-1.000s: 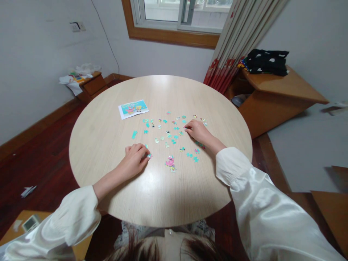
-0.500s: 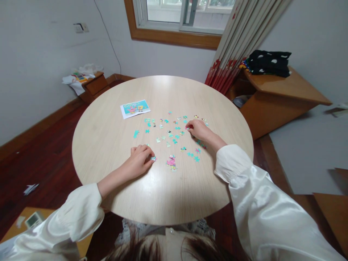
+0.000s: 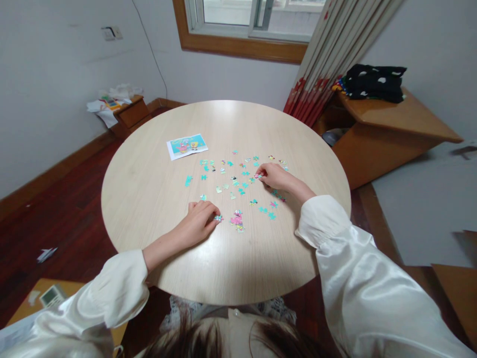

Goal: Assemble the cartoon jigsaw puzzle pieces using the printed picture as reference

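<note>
Head view: I see a person seated at a round, pale wooden table (image 3: pixel 257 268), both hands on a scattered jigsaw puzzle. White, shiny sleeves (image 3: pixel 328 219) reach to the wrists. The left hand (image 3: pixel 201 222) rests low over the near half of the table, its grip closed at the fingertips on a small puzzle piece (image 3: pixel 220 218) with some pink on it. Just to the right of that piece, and apart from it, lies a joined pink cluster (image 3: pixel 237 220), a few pieces already locked together. Farther back and to the right, the right hand (image 3: pixel 275 176) has its grip pinched on a pink piece (image 3: pixel 258 176) beside the spread. Loose pieces (image 3: pixel 233 196), mostly turquoise and pale green, lie across the middle of the table, several near the right wrist. Beyond them, toward the far left, is a picture card (image 3: pixel 189 145) showing a pink figure and a yellow figure on turquoise. Behind the table are a window (image 3: pixel 227 12) and a cream-and-red curtain (image 3: pixel 331 49).
</note>
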Available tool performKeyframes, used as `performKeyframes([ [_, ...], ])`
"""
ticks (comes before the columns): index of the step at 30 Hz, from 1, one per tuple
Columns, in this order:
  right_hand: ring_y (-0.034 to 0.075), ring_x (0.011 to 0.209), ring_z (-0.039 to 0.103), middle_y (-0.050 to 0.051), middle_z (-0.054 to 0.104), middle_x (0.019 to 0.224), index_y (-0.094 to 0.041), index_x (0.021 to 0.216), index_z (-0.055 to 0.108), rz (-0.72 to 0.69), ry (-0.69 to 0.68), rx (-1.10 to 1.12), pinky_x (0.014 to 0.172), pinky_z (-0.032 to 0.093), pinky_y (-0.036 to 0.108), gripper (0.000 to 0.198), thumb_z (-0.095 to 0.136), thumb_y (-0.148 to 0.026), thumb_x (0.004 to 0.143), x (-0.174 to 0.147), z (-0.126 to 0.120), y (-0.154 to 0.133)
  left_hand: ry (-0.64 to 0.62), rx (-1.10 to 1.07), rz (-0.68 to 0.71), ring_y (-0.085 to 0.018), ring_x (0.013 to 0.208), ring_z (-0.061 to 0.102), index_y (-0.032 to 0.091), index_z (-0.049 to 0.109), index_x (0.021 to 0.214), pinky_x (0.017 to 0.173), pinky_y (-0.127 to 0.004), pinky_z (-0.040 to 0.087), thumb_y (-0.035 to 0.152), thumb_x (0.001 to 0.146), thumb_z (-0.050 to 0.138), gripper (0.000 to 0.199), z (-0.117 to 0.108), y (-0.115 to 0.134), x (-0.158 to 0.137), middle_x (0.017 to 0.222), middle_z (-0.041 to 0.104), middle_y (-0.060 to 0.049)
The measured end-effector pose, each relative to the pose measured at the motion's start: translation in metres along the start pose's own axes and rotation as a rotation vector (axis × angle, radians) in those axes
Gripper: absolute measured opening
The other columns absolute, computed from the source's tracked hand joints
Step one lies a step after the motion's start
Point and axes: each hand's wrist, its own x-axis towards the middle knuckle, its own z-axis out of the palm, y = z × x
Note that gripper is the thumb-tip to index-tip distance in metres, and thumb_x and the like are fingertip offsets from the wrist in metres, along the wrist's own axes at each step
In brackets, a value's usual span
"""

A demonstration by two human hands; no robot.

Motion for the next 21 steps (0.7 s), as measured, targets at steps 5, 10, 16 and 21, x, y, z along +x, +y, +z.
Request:
performKeyframes([
  [5, 0.018, 0.07, 0.059, 0.006, 0.067, 0.072, -0.015, 0.076, 0.067, -0.026, -0.045, 0.05, 0.066, 0.044, 0.028, 0.007, 0.061, -0.017, 0.079, -0.013, -0.013, -0.016, 0.005, -0.001, 0.003, -0.02, 0.087, 0.053, 0.019, 0.054, 0.09, 0.082, -0.038, 0.033, 0.021, 0.088, 0.05, 0.005, 0.0, 0.001, 0.001, 0.088, 0.062, -0.003],
  [10, 0.017, 0.068, 0.061, 0.006, 0.067, 0.07, -0.017, 0.073, 0.064, -0.04, 0.09, 0.196, 0.065, 0.045, 0.03, 0.01, 0.06, -0.021, 0.082, -0.047, -0.014, -0.038, -0.011, -0.002, -0.011, -0.02, 0.088, 0.053, 0.019, 0.054, 0.089, 0.082, -0.038, 0.032, 0.021, 0.088, 0.052, 0.003, -0.002, 0.001, 0.0, 0.089, 0.061, -0.003],
  [16, 0.015, 0.06, 0.063, 0.002, 0.065, 0.064, -0.018, 0.082, 0.061, -0.056, -0.007, 0.611, 0.059, 0.049, 0.028, 0.007, 0.056, -0.023, 0.084, -0.11, 0.013, -0.062, -0.043, 0.043, -0.008, -0.021, 0.092, 0.053, 0.019, 0.056, 0.092, 0.084, -0.038, 0.031, 0.022, 0.087, 0.056, 0.006, -0.004, -0.003, -0.005, 0.096, 0.06, -0.004],
  [21, 0.015, 0.056, 0.064, 0.001, 0.064, 0.063, -0.019, 0.081, 0.059, 0.07, -0.016, 0.635, 0.054, 0.049, 0.026, 0.005, 0.054, -0.017, 0.082, -0.13, 0.027, -0.072, 0.008, 0.116, 0.048, -0.023, 0.095, 0.054, 0.019, 0.06, 0.096, 0.085, -0.041, 0.031, 0.027, 0.092, 0.052, 0.013, -0.006, 0.008, -0.005, 0.098, 0.063, -0.006],
])
